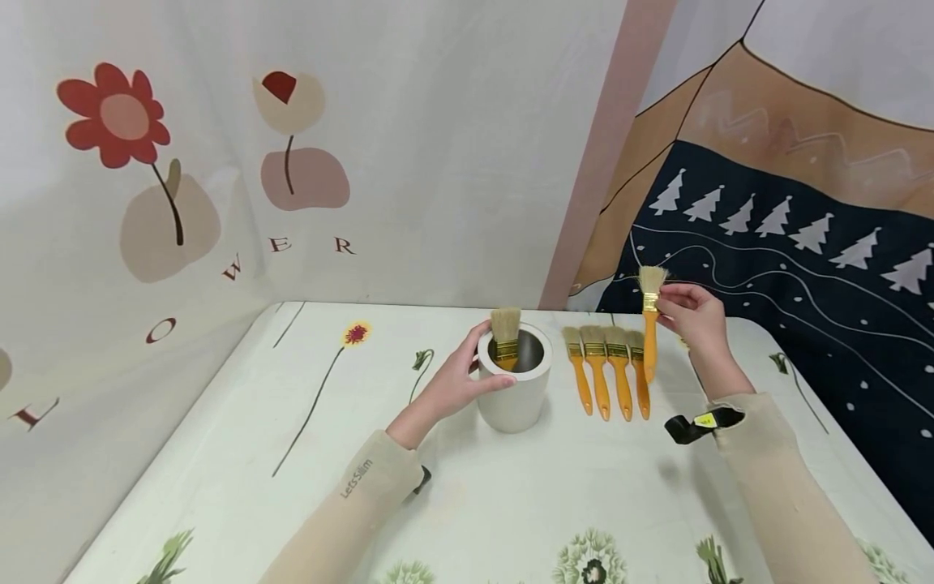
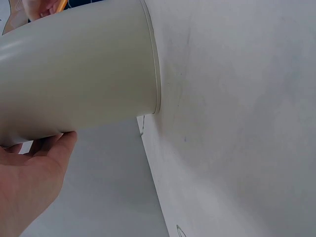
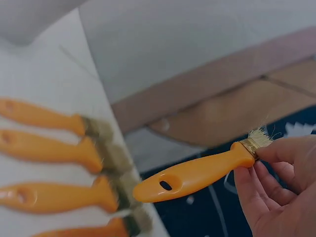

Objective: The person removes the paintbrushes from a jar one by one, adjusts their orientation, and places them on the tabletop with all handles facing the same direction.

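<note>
My left hand (image 1: 452,380) grips the side of a white cylindrical container (image 1: 512,404), thumb toward me and fingers round its far side. The container stands upright on the table, and a paintbrush (image 1: 506,326) leans inside it, bristles up. In the right wrist view, my right hand (image 3: 281,182) pinches another paintbrush (image 3: 197,177) by its metal band. This brush is held bristles up above the table, its orange handle hanging down. Several more paintbrushes (image 1: 619,373) lie side by side between the container and my right hand, bristles toward the wall.
A white flowered cloth covers the table (image 1: 241,519). Behind it hangs a pale curtain (image 1: 438,162) with printed flowers, and a dark cloth with printed trees (image 1: 773,219) hangs at the right.
</note>
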`<control>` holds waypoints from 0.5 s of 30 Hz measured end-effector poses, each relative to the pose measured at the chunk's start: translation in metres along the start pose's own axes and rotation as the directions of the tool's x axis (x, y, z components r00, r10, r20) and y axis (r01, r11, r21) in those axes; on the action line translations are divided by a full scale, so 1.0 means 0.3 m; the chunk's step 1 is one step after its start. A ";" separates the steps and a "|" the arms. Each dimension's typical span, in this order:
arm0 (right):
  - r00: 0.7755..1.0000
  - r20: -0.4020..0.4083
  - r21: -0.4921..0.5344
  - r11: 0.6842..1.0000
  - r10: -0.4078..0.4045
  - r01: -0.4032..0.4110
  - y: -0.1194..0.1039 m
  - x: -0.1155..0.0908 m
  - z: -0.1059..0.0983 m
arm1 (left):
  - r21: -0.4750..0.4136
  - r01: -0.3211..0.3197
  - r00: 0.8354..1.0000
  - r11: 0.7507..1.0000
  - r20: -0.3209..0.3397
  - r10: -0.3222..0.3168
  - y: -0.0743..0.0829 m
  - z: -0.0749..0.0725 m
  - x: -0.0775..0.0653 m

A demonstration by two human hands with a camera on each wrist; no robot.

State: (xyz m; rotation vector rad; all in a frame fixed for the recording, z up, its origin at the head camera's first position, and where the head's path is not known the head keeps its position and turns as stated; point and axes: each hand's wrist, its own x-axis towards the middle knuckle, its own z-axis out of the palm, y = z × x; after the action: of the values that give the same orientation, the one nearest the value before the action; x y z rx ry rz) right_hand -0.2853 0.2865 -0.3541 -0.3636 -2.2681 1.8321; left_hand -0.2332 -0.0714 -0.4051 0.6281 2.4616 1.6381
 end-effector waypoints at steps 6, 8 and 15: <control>0.999 -0.001 0.011 0.999 0.039 -0.039 0.141 0.076 -0.036 | 0.007 0.007 1.000 1.000 0.001 -0.007 0.006 0.000 0.001; 0.997 -0.001 0.000 0.997 0.071 -0.071 0.199 0.104 -0.051 | 0.009 0.004 1.000 1.000 0.000 -0.004 0.006 0.000 0.001; 0.986 0.004 -0.085 0.983 0.167 -0.166 0.261 0.102 -0.069 | 0.001 0.001 1.000 1.000 0.000 -0.001 0.008 -0.001 -0.003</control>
State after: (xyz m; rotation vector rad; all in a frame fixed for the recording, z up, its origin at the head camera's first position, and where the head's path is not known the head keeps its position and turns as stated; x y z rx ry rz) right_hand -0.3031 0.3310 -0.4262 -0.5746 -2.3933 1.8218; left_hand -0.2319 -0.0712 -0.4029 0.6265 2.4627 1.6361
